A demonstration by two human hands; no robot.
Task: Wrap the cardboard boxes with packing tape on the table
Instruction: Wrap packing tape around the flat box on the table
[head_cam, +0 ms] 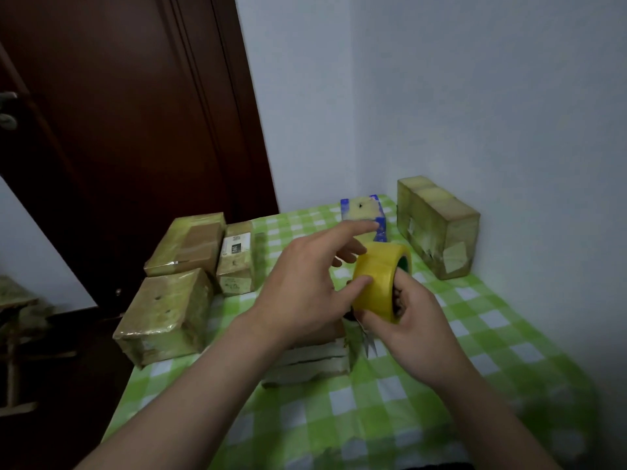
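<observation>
Plainly the coming move turned on the tape roll [378,283], held in the air above the table [475,337], and on the pale cardboard box [312,362] lying directly beneath it, a little toward the person and half hidden by the left wrist. The right hand [412,325] gripped the roll from its near right side, fingers curled into the open core, so the roll's axis ran away and to the right and its broad band faced the left hand [305,286], the nearer one to that band. The left thumb lay flat on the band, the index finger stretched straight and clear above the roll, and the other fingers were bent with their tips behind it; whether they pinched could not be told. By appearance the thumb was feeling for the loose end, which did not show. The roll was glossy, translucent yellow film, wound thick on a dark core. Left of the roll stood three blocky boxes, a squarish one [163,313], a flat one [190,244] and a labelled one [237,262], all slick with yellowish tape. Beyond the roll sat a small blue-edged box [364,208], and to its far right a long taped box [437,225] stood by the wall. A green-and-white checked cloth covered the table.
</observation>
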